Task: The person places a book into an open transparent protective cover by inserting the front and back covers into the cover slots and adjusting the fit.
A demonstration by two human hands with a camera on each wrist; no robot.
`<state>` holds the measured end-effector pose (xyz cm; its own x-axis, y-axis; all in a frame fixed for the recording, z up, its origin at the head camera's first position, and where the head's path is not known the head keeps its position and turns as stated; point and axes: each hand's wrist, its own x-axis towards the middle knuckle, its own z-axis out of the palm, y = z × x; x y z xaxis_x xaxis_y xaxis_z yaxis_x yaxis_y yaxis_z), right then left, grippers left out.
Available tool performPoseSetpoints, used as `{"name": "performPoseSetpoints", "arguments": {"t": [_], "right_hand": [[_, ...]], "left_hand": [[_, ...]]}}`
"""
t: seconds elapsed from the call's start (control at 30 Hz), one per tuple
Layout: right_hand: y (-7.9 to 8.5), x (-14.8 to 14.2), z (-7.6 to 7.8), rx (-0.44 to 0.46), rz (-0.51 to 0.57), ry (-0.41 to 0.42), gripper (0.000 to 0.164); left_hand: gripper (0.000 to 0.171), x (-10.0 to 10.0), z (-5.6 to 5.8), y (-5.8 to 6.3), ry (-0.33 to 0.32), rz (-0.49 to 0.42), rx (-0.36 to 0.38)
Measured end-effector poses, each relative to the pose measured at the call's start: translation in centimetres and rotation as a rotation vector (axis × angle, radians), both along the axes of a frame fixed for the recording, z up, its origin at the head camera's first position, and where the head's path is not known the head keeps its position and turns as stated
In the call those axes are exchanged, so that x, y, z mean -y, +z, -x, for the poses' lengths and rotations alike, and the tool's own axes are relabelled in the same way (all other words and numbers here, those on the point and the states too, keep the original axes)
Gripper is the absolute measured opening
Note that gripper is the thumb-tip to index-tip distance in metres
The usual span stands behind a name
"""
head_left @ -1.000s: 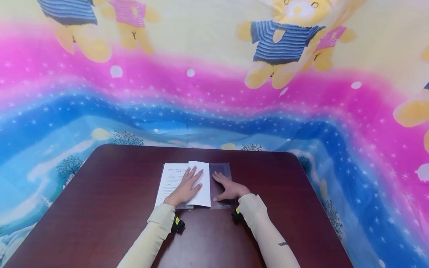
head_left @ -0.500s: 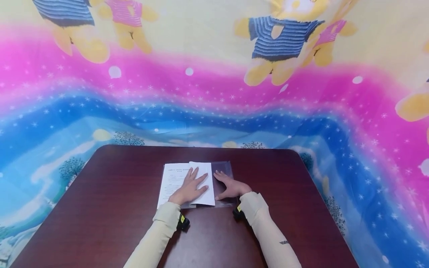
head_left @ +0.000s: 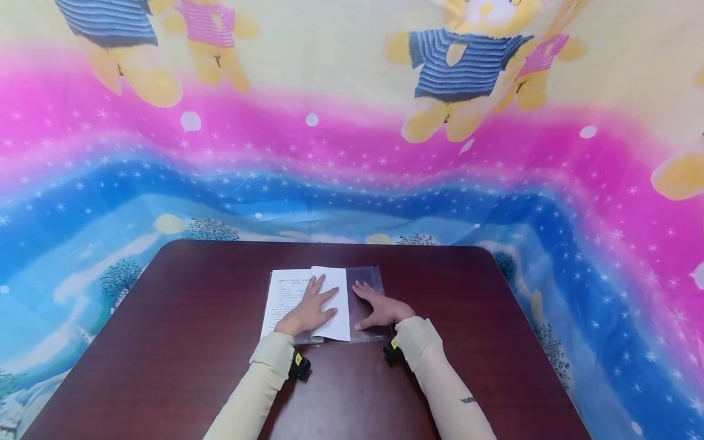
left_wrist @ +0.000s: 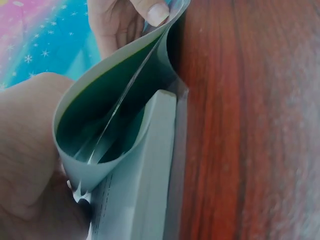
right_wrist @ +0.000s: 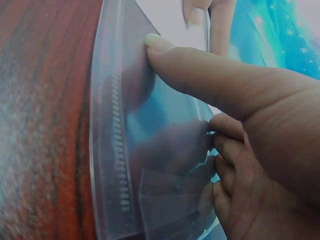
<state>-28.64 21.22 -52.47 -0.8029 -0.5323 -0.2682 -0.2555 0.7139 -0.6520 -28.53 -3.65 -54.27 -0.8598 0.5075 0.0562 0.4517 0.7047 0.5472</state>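
Note:
A book lies open on the table, its printed page at the left and a white leaf turned over to the right. Under and beyond it spreads a clear plastic book cover. My left hand rests on the white leaf, fingers spread. To its right, my right hand touches the clear plastic with thumb and fingertips wide apart. In the left wrist view, the leaf bows up in a loop, dark green inside, beside the thick page block. A ridged seam edges the plastic in the right wrist view.
The dark red-brown wooden table extends around the book on all sides. A patterned cloth with bears and stars hangs behind the table and along its sides. A black wrist camera sits at the left cuff.
My left hand and the white leaf have shifted slightly to the right in the head view since a second ago. The right hand keeps nearly the same place on the plastic.

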Motion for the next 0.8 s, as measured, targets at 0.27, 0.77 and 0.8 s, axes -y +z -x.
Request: {"name": "performPoseSetpoints", "arguments": {"t": [0.27,0.77,0.8], "right_hand": [[0.12,0.01,-0.07,0.002,-0.010,0.008,0.098],[-0.06,-0.13,0.67,-0.004,-0.007,0.021,0.100],[-0.05,-0.11,0.71,-0.008,-0.004,0.024,0.100]], "left_hand": [[0.049,0.54,-0.03,0.10,0.021,-0.013,-0.011],[0.046,-0.25,0.16,0.19,0.036,0.049,-0.021],[0.046,-0.27,0.20,0.17,0.036,0.049,-0.025]]}}
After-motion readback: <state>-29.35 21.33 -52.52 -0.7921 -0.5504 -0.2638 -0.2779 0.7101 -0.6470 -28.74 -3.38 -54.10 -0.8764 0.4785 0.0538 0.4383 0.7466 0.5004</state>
